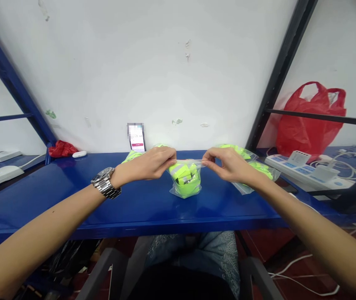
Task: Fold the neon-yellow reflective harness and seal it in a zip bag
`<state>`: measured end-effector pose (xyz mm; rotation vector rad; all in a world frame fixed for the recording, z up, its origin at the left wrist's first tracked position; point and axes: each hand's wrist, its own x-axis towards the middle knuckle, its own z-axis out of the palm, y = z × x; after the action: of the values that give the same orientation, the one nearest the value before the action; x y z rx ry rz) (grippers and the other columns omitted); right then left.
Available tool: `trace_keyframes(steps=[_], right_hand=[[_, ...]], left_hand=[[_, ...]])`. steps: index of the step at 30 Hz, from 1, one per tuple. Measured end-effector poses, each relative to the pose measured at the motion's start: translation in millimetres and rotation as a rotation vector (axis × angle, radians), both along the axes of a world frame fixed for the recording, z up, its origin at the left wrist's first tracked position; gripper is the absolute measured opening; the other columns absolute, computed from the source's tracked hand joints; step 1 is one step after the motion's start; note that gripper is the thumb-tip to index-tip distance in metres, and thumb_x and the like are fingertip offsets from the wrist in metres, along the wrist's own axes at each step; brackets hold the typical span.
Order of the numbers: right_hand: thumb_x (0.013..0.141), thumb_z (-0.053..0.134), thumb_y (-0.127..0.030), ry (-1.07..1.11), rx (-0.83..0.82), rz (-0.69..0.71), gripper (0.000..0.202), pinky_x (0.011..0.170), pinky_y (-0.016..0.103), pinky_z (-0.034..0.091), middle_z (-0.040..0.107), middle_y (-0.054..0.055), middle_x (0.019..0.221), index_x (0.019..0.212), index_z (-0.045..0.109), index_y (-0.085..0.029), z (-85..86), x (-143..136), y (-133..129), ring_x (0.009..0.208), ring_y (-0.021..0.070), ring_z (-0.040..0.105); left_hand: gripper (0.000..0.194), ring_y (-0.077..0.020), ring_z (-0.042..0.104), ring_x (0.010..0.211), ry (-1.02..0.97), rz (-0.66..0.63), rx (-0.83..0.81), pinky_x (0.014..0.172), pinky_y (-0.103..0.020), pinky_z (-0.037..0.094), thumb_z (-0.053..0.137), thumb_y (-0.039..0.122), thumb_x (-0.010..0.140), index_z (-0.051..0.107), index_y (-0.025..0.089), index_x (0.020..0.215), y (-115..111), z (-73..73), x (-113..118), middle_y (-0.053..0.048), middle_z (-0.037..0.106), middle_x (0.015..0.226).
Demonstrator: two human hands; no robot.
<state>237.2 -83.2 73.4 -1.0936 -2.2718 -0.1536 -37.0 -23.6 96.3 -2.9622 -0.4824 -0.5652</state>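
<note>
A clear plastic bag (186, 183) hangs between my two hands just above the blue table (128, 208). Inside it is folded neon yellow-green material with pale grey strips and some black bits. My left hand (160, 161) pinches the bag's top edge at its left corner; a metal watch (106, 182) sits on that wrist. At the right corner, my right hand (221, 163) pinches the same edge, which is pulled straight between them. More bagged neon material (260, 168) lies behind my right hand, and another neon piece (131, 156) is partly hidden behind my left hand.
A phone (137, 137) leans on the wall at the back. Red crumpled plastic (62, 148) and a small white case (79, 154) lie at back left. On the right are a red carrier bag (310, 121), a power strip (309, 171) with cables, and a dark metal post (277, 79).
</note>
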Motion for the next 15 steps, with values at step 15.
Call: trace_keyframes(steps=[15], right_hand=[[0.088,0.057,-0.030,0.062,-0.035,-0.068,0.019,0.055,0.025,0.034,0.061,0.001,0.061,0.076,0.062,-0.016,12.1,-1.2,-10.2,0.055,0.0121,0.051]], left_hand=[[0.022,-0.0134,0.051,0.068,-0.144,0.042,-0.003,0.061,-0.026,0.038,0.055,0.032,0.094,0.054,0.018,0.078,1.3,2.2,-0.1,-0.002,0.058,0.073]])
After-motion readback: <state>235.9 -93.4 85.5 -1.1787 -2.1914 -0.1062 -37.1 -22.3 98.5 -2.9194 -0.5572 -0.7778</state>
